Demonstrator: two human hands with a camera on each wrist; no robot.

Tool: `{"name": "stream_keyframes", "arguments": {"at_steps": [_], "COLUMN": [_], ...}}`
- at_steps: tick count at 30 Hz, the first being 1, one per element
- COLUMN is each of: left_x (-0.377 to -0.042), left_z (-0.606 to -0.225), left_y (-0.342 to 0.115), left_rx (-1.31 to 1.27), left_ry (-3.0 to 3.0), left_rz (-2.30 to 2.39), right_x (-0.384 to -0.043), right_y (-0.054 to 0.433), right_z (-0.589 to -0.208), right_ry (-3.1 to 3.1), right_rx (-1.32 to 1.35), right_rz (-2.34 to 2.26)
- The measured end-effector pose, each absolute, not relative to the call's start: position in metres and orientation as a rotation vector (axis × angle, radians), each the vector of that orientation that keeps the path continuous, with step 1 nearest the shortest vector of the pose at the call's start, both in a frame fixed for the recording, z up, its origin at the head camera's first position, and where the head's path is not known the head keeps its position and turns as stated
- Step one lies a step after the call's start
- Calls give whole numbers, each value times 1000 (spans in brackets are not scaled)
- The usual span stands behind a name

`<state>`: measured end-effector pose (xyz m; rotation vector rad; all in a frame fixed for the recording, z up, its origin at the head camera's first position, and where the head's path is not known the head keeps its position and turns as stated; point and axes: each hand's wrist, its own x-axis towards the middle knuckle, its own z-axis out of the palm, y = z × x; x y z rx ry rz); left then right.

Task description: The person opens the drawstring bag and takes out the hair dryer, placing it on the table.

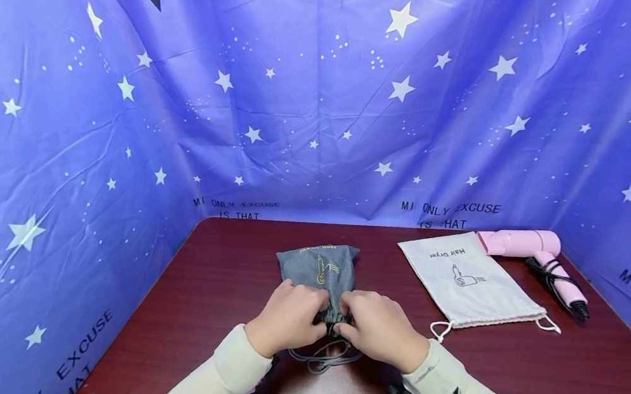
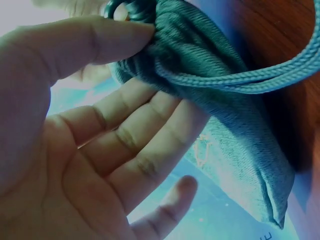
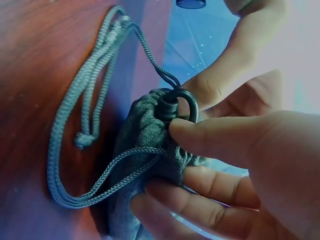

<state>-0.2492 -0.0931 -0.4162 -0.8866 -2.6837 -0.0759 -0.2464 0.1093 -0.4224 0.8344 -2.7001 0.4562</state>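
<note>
A dark grey drawstring bag [image 1: 317, 267] with a gold hair dryer print lies on the table, its gathered mouth towards me. My left hand [image 1: 293, 314] pinches the left side of the mouth, thumb above and fingers beneath the cloth. On the opposite side, my right hand [image 1: 382, 329] holds the gathered edge between thumb and fingers. A black hanging loop [image 3: 189, 102] sticks out of the mouth beside the right thumb; the rest of that item is hidden in the bag. Grey drawstrings [image 3: 60, 150], knotted at one end, trail loosely on the table in front.
To the right lies a white drawstring bag [image 1: 471, 301] printed "Hair Dryer". Beyond it, a pink hair dryer [image 1: 522, 243] with its black cord [image 1: 550, 278] wrapped round the handle rests near the table's back right corner. A starry blue curtain [image 1: 314, 95] surrounds the dark red table [image 1: 216, 276].
</note>
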Motion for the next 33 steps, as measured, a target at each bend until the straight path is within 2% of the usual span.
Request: {"name": "stream_keyframes", "arguments": {"at_steps": [19, 33], "left_x": [-249, -245], "left_z": [-404, -398], "left_y": [-93, -90], "left_rx": [-743, -663], "left_ry": [-2539, -2463], "left_rz": [-412, -460], "right_x": [-252, -251], "right_y": [115, 115], "right_z": [-405, -398], "right_ry": [-2550, -2450], "right_rx": [775, 778], "right_rz": [728, 916]}}
